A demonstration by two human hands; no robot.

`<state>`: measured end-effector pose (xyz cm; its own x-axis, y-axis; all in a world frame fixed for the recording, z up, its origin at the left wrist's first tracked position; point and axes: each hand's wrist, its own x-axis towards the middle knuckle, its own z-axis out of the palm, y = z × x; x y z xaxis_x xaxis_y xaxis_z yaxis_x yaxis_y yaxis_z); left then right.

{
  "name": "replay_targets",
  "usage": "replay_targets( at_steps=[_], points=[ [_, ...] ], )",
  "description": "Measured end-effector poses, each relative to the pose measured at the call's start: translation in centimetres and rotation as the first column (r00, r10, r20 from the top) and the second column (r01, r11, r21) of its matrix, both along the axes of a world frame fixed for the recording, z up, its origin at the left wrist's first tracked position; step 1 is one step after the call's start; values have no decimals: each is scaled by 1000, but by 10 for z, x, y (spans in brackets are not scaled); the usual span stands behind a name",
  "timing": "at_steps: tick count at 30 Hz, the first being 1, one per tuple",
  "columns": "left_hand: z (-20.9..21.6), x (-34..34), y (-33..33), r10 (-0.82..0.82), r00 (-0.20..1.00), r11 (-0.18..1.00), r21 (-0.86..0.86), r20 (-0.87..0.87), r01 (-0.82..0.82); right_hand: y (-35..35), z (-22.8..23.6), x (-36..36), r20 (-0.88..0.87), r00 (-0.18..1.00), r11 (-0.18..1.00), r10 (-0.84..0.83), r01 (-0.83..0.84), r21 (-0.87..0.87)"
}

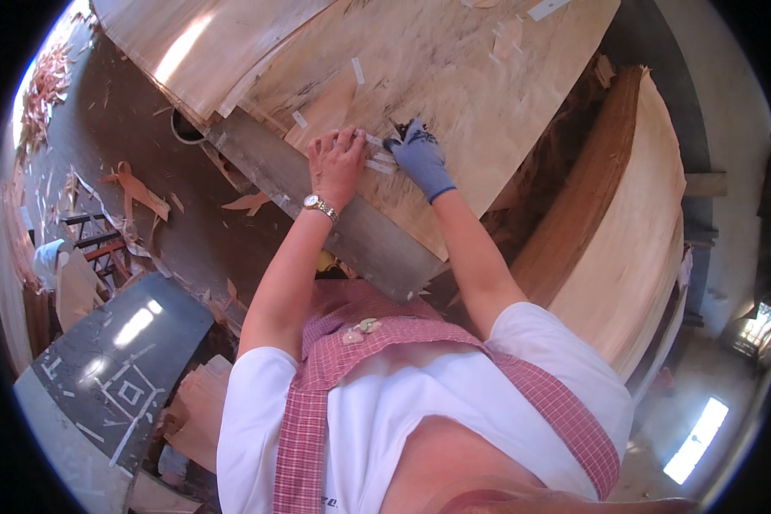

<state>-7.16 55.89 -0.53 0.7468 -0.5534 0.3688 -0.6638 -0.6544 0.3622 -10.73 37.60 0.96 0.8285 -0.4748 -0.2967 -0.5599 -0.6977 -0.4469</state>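
Observation:
A thin wood veneer sheet (488, 94) with dark streaks lies in front of me. My left hand (337, 169), bare and wearing a wristwatch (319, 204), rests near the sheet's front edge, fingers stretched out with the tips on the surface. Just right of it, my right hand (420, 161) wears a blue-grey glove with dark fingertips. Its fingers are closed around a small dark thing (400, 130), too hidden to name. Short white tape strips (380, 164) lie on the veneer between the hands; another tape strip (357, 71) sticks farther up.
More veneer sheets (188, 43) are stacked at the far left. A grey board edge (317, 214) runs under the near side. On the right stands a thick curved veneer stack (625, 223). Veneer scraps (133, 193) litter the floor; a dark panel with tape strips (128, 351) is lower left.

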Motion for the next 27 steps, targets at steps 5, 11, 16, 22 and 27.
replay_targets(
  at_steps=[5, 11, 16, 22, 27],
  points=[
    [28, 10, 2, -79, 990, 994, 63, -115, 87, -2, -8, -11, 28, 999, 996, -41, 39, 76],
    [46, 164, 61, -7, 996, 998, -65, 89, 13, 31, 29, 26, 185, 975, 992, -123, 122, 13],
    [38, 279, 111, -27, 999, 999, 46, -19, 28, 49, 38, 187, 369, 911, 983, -184, 166, 81],
    [18, 238, 100, -242, 958, 967, 35, -154, 251, 6, 7, 380, 323, 770, 806, -550, 590, -36],
    [25, 226, 93, -316, 913, 948, -58, -260, 311, -13, -3, 354, 360, 680, 740, -638, 672, 43]
  ],
)
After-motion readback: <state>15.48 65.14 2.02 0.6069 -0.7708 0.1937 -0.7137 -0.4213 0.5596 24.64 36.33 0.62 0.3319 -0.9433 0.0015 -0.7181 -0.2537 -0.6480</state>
